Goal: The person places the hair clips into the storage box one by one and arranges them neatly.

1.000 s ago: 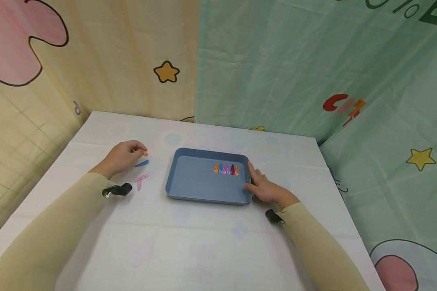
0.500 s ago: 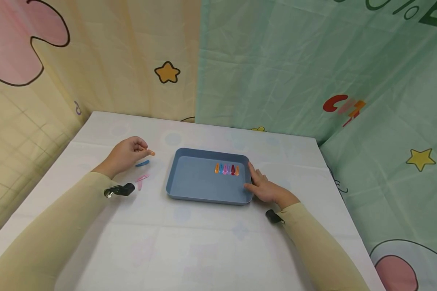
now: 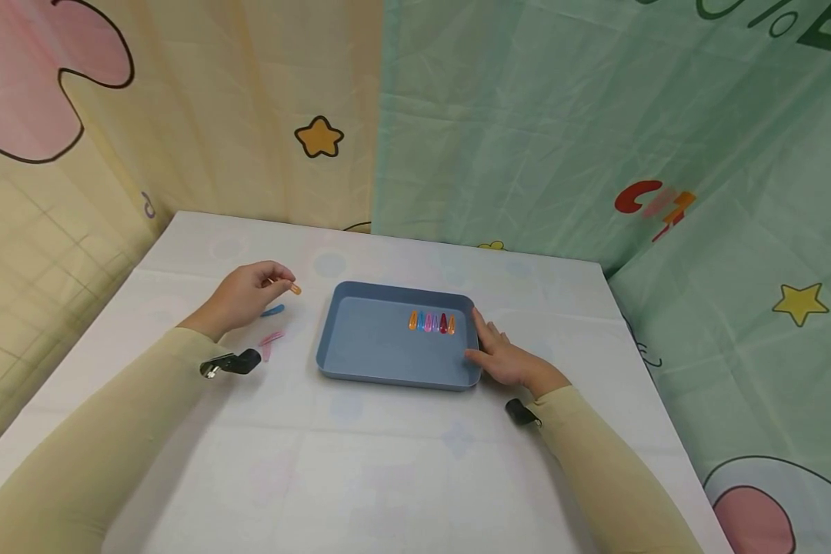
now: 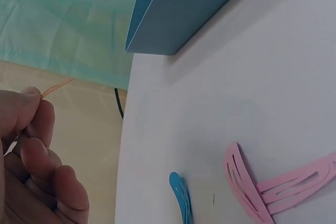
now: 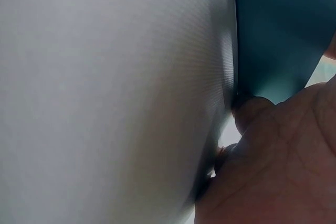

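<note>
My left hand pinches an orange hair clip between thumb and fingertips, to the left of the tray; in the left wrist view the thin clip sticks out past the fingertips. Below that hand lie a blue hair clip and two pink hair clips, one crossing the other's end. A blue-grey tray stands mid-table. Inside it, toward the right, several hair clips in orange, blue, pink, purple and red form a row. My right hand holds the tray's right edge, thumb over the rim, fingers along the outer wall.
A white cloth covers the table. Patterned curtains hang behind it and at both sides. Each sleeve cuff carries a small black wrist camera. In the left wrist view a dark cord shows by the table edge.
My left hand has moved a little to the right with the orange hair clip, away from the blue one and toward the tray. The right hand and tray have stayed put.
</note>
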The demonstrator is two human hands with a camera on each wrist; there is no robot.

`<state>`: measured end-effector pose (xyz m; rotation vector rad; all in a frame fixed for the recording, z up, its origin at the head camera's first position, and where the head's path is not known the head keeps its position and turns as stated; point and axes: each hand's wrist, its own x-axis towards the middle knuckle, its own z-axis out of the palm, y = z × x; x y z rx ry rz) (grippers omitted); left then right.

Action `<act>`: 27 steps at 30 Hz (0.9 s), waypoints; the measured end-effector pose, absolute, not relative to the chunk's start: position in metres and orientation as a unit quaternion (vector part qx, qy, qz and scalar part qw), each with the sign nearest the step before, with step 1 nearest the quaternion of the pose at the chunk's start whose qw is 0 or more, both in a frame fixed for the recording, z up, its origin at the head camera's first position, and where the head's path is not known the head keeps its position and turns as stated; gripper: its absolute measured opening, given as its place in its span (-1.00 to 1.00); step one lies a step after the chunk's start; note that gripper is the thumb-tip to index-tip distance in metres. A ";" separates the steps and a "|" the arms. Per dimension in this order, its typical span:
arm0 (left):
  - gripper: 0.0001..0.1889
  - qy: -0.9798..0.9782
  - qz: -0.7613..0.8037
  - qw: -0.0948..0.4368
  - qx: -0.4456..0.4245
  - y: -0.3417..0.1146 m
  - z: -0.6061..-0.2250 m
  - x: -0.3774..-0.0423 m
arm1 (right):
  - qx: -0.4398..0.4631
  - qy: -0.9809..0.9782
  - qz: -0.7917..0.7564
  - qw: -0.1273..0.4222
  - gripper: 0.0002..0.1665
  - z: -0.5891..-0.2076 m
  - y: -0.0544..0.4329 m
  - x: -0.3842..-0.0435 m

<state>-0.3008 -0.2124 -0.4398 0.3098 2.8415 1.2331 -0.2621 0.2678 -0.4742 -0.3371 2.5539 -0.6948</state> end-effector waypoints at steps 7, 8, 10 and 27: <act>-0.73 0.899 0.422 -0.006 0.112 -0.206 -0.433 -0.299 | -0.121 0.931 -0.252 0.234 0.05 -0.474 0.267 -0.262; -0.73 0.899 0.424 -0.007 0.112 -0.204 -0.431 -0.298 | -0.121 0.931 -0.252 0.234 0.05 -0.474 0.268 -0.262; -0.73 0.898 0.424 -0.014 0.116 -0.201 -0.427 -0.297 | -0.120 0.931 -0.252 0.234 0.05 -0.474 0.268 -0.262; -0.84 0.856 0.489 -0.011 0.169 -0.159 -0.412 -0.289 | -0.126 0.930 -0.255 0.231 0.06 -0.475 0.269 -0.262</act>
